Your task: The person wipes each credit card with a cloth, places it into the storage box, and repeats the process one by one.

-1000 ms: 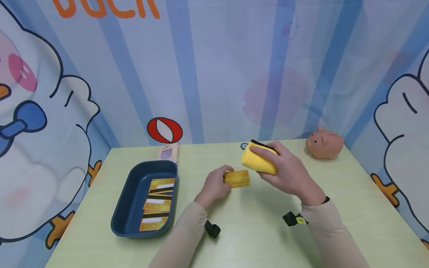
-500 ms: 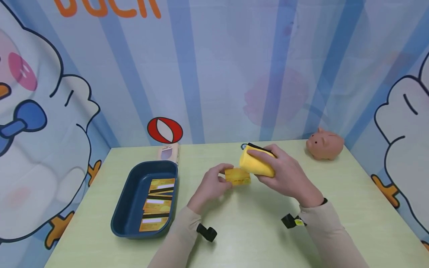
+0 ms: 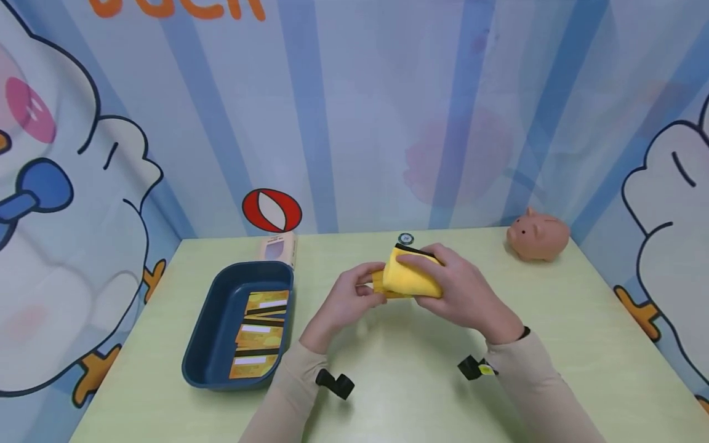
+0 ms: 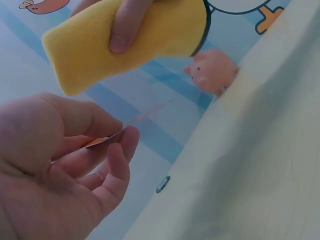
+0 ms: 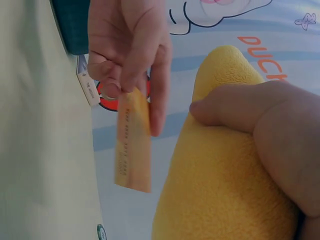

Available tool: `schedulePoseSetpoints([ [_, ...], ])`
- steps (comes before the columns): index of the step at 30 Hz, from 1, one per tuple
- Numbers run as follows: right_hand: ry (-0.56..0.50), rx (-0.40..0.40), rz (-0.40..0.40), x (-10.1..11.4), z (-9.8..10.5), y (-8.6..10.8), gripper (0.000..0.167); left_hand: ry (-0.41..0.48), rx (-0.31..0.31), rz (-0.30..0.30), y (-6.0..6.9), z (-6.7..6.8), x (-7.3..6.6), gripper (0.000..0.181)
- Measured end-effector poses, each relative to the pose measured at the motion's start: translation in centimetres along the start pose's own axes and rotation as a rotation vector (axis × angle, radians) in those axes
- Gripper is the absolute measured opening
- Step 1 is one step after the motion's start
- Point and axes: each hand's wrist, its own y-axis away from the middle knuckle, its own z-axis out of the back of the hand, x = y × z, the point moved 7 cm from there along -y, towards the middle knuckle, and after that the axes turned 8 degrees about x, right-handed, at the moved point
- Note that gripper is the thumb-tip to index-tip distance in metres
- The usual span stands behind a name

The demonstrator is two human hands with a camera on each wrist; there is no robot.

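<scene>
My left hand (image 3: 344, 300) pinches a gold bank card (image 5: 134, 142) between thumb and fingers. Raised digits show along the card in the right wrist view. In the left wrist view the card is seen almost edge-on. My right hand (image 3: 465, 294) grips a folded yellow fleecy cloth (image 3: 412, 274) with a black edge. From the head camera, the cloth covers most of the card. The right wrist view has the cloth (image 5: 225, 170) beside the card with a gap between them; the left wrist view has it above the left fingers.
A dark blue tray (image 3: 205, 332) on the left holds several gold cards (image 3: 259, 335). Behind it stands a small box (image 3: 282, 249). A pink piggy bank (image 3: 537, 237) sits at the back right, and a round chip (image 3: 406, 238) lies near the table's back edge.
My right hand has brought the cloth left and slightly down, in front of the card. The left hand has shifted a little left, its grip on the card changed. The tray's cards stayed put.
</scene>
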Motion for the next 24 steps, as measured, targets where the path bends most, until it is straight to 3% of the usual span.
schedulePoseSetpoints([
  [7,-0.008,-0.004,0.062,1.2,-0.7,-0.3,0.067,0.068,0.102,-0.058,0.2,-0.5,-1.1,0.068],
  [13,0.005,-0.002,0.068,1.4,-1.2,-0.4,0.068,0.169,0.162,-0.09,0.5,-0.8,-1.7,0.069],
  [19,0.005,0.01,0.074,1.8,-1.5,-0.3,0.069,0.228,0.165,-0.094,0.7,-0.7,-1.6,0.067],
  [24,0.023,-0.029,0.102,2.3,-1.5,-0.5,0.071,0.239,0.135,-0.128,0.7,-0.5,-2.3,0.064],
])
